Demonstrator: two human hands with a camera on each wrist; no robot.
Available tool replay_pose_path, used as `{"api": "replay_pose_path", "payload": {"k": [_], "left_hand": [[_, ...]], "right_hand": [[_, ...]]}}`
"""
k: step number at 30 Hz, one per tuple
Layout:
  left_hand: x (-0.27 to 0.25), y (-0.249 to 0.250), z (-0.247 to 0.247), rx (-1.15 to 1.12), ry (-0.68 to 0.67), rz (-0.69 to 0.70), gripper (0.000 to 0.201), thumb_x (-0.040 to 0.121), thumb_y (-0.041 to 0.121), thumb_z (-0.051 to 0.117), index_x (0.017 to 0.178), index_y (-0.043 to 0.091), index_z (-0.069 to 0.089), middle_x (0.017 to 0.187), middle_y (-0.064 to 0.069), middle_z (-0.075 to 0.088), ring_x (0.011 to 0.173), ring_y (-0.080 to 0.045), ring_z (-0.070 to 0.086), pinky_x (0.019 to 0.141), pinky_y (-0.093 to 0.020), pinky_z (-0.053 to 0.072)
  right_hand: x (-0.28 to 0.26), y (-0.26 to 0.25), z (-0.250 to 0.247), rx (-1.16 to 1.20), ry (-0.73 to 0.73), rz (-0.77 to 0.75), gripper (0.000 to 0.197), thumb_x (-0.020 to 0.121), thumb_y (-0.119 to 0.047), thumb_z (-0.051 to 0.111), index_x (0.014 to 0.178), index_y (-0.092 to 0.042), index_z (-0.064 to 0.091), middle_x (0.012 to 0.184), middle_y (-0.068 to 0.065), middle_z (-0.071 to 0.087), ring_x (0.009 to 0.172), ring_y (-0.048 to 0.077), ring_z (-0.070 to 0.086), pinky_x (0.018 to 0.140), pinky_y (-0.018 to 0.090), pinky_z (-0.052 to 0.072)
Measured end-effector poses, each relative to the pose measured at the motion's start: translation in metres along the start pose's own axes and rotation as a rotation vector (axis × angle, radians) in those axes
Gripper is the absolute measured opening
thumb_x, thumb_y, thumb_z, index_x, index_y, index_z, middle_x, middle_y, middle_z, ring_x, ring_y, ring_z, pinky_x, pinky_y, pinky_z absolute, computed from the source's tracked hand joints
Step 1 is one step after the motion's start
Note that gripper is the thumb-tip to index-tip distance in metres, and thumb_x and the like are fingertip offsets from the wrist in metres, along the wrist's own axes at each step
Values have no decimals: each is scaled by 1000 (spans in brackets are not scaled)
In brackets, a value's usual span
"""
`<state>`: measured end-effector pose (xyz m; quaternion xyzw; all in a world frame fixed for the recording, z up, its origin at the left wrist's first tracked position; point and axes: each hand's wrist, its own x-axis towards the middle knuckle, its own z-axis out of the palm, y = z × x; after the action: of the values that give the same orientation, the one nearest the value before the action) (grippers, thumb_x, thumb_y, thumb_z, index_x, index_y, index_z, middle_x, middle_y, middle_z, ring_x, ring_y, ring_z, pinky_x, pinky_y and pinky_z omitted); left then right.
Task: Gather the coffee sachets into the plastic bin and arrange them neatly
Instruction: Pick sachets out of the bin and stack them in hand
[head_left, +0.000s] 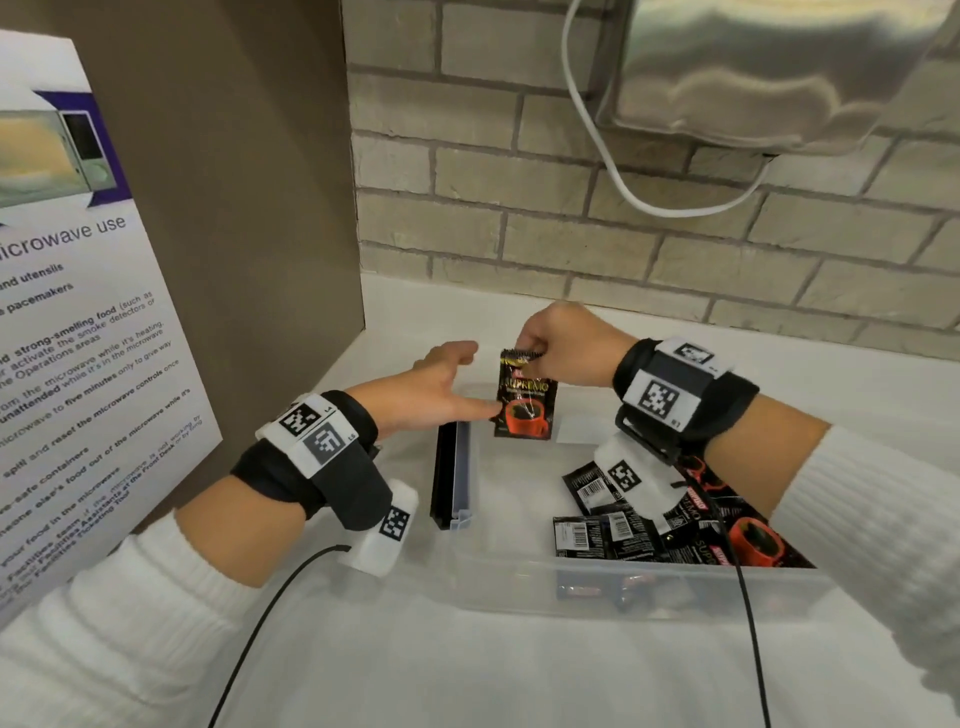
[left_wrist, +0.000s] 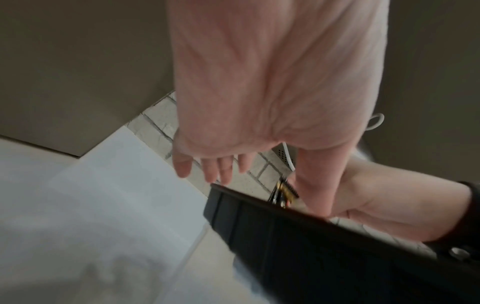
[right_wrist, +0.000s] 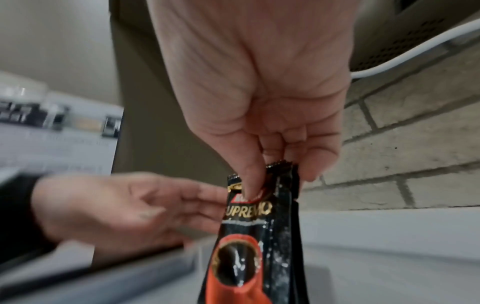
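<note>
A black coffee sachet (head_left: 524, 400) with a red cup printed on it hangs upright over the far left part of the clear plastic bin (head_left: 623, 577). My right hand (head_left: 530, 351) pinches its top edge. In the right wrist view the sachet (right_wrist: 259, 236) looks like more than one layer under my right hand (right_wrist: 279, 176). My left hand (head_left: 457, 384) is open beside it, with the thumb against the sachet's lower left. Several more sachets (head_left: 623, 530) lie jumbled in the bin's right half, partly hidden by my right wrist.
The bin has a black handle (head_left: 447, 473) on its left end. It stands on a white counter (head_left: 467, 675). A microwave notice (head_left: 93, 312) on a brown panel (head_left: 260, 182) rises at the left. Behind are a brick wall (head_left: 623, 249), a white cord (head_left: 597, 145) and a metal appliance (head_left: 779, 67).
</note>
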<state>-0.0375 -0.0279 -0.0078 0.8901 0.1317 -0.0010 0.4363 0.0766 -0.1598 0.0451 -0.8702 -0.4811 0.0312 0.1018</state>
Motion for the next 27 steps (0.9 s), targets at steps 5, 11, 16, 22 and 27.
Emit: {"api": "replay_pose_path", "payload": {"k": [5, 11, 16, 22, 27], "left_hand": [[-4, -13, 7, -16, -139, -118, 88, 89, 33, 60, 150, 12, 1, 152, -3, 25, 138, -18, 27, 108, -23, 25], [-6, -15, 8, -86, -142, -127, 84, 90, 31, 58, 149, 13, 1, 149, 2, 28, 138, -15, 27, 104, -19, 24], [-6, -16, 8, -71, -148, -130, 80, 92, 30, 57, 149, 15, 3, 152, 1, 25, 138, -15, 25, 103, -19, 22], [-7, -13, 8, -60, -137, -133, 78, 93, 29, 55, 149, 14, 4, 153, -1, 23, 139, -17, 24, 100, -18, 22], [-8, -12, 9, -54, -139, -140, 80, 92, 31, 56, 150, 14, 3, 153, -1, 22, 140, -18, 23, 102, -19, 22]], "right_hand": [[9, 1, 38, -59, -98, 39, 25, 84, -6, 58, 107, -9, 68, 110, 9, 66, 98, 24, 61, 76, 27, 47], [8, -7, 56, -70, -72, -89, 20, 83, -7, 60, 102, -8, 67, 105, 10, 63, 96, 24, 58, 72, 25, 40], [4, -3, 59, -175, 45, -129, 19, 84, -2, 56, 103, -5, 57, 106, 11, 52, 100, 26, 47, 74, 32, 43], [3, 1, 55, -121, 48, -70, 13, 84, -15, 63, 91, -5, 61, 101, 10, 57, 102, 25, 46, 71, 27, 36], [0, 3, 55, -107, 18, -77, 13, 81, -16, 67, 89, -6, 64, 98, 8, 54, 101, 22, 43, 72, 26, 35]]}}
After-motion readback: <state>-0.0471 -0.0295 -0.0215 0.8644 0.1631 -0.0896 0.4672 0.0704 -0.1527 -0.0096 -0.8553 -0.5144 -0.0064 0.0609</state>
